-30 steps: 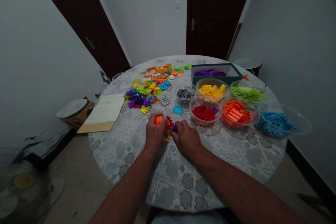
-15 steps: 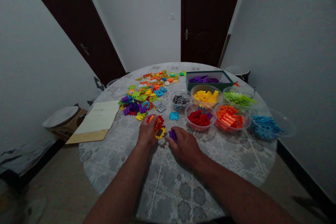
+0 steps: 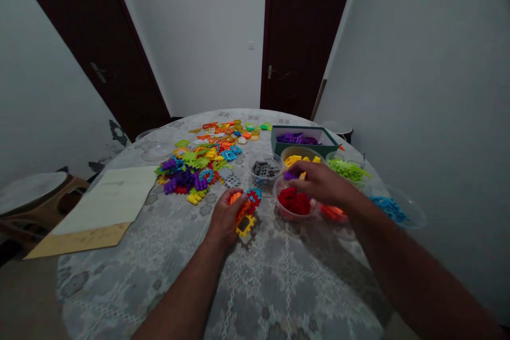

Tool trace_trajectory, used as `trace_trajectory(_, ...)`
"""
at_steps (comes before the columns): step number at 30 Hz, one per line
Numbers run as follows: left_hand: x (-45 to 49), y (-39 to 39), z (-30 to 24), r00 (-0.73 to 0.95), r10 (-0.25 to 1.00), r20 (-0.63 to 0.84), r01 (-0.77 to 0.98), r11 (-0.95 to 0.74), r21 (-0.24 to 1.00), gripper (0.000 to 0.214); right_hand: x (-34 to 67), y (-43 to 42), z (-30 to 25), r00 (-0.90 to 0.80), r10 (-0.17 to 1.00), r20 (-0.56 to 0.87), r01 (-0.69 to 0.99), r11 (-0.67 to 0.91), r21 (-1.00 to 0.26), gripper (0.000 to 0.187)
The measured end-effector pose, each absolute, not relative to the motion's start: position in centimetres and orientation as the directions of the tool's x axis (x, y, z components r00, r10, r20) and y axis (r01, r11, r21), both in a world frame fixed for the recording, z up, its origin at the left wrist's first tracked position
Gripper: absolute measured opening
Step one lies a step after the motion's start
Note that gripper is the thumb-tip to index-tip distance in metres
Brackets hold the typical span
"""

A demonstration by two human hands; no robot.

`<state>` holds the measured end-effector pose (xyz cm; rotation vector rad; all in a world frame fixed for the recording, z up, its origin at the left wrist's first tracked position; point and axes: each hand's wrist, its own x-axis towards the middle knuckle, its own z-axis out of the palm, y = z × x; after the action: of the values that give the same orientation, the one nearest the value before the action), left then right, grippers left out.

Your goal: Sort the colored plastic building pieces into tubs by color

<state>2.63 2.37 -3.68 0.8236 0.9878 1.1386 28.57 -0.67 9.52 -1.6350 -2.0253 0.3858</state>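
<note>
My left hand (image 3: 226, 218) is closed around several interlocking plastic pieces, among them an orange piece (image 3: 238, 201). A yellow piece (image 3: 246, 226) and a red piece (image 3: 254, 200) stick out at its right side. Above the clear bowl (image 3: 295, 217) of red pieces (image 3: 294, 201), my right hand (image 3: 324, 180) pinches a purple piece (image 3: 290, 175). That hand and forearm cover part of the bowl with orange-red pieces (image 3: 333, 213). Beyond the left hand lies a mixed pile of coloured pieces (image 3: 187, 172).
Clear bowls hold grey pieces (image 3: 265, 169), yellow pieces (image 3: 297, 160), green pieces (image 3: 346, 170) and blue pieces (image 3: 388, 208). Behind them stands a dark green box (image 3: 275, 143) with purple pieces. Orange pieces (image 3: 227, 130) are spread farther back. Paper (image 3: 107, 196) lies at the left edge.
My right hand has moved right and forward, carrying the purple piece from beside the left hand to above the red pieces' bowl. The view has tilted up, bringing a wall clock into sight.
</note>
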Motion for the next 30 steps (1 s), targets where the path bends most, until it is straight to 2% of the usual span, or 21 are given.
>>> trace_trajectory(3,2.5,2.6,-3.8,0.135,0.970,-0.200,-0.357,0.236,0.904,0.052,32.7,6.2,9.6,0.057,0.956,0.289,0.900,0.077,-0.430,0.020)
trace_trajectory(6,2.5,2.7,-3.8,0.158,0.965,-0.211,-0.388,0.257,0.885,0.050,35.1,10.6,9.4,0.303,0.829,0.470,0.909,-0.102,-0.405,0.039)
trace_trajectory(8,2.5,2.7,-3.8,0.161,0.964,-0.212,-0.403,0.260,0.877,0.048,35.0,11.0,9.5,0.306,0.756,0.578,0.926,-0.095,-0.366,0.045)
trace_trajectory(10,2.5,2.7,-3.8,0.161,0.965,-0.209,-0.410,0.258,0.875,0.047,33.3,9.5,9.5,0.193,0.758,0.623,0.949,0.017,-0.315,0.040)
trace_trajectory(12,2.5,2.7,-3.8,0.173,0.963,-0.207,-0.413,0.262,0.872,0.048,30.3,6.7,9.3,0.041,0.816,0.577,0.939,0.166,-0.301,0.031)
trace_trajectory(14,2.5,2.8,-3.7,0.189,0.962,-0.197,-0.423,0.260,0.868,0.048,26.8,3.6,8.7,-0.103,0.887,0.449,0.899,0.276,-0.339,0.025)
trace_trajectory(17,2.4,2.8,-3.5,0.209,0.965,-0.155,-0.449,0.236,0.862,0.047,22.2,-0.3,7.1,-0.238,0.930,0.280,0.868,0.333,-0.368,0.023)
trace_trajectory(19,2.3,2.8,-3.4,0.212,0.970,-0.119,-0.471,0.208,0.857,0.046,19.9,-1.7,5.9,-0.270,0.938,0.219,0.865,0.336,-0.373,0.022)
trace_trajectory(22,2.1,2.8,-3.2,0.213,0.975,-0.067,-0.485,0.165,0.859,0.045,18.0,-2.5,4.4,-0.257,0.945,0.204,0.844,0.322,-0.428,0.016)
trace_trajectory(25,2.1,2.7,-3.0,0.226,0.972,-0.071,-0.461,0.171,0.871,0.046,17.8,-2.9,4.1,-0.188,0.946,0.263,0.790,0.305,-0.532,0.016)
trace_trajectory(30,2.2,2.6,-3.0,0.232,0.961,-0.147,-0.442,0.239,0.864,0.049,21.0,-3.5,5.5,0.102,0.919,0.381,0.750,0.180,-0.636,0.030)
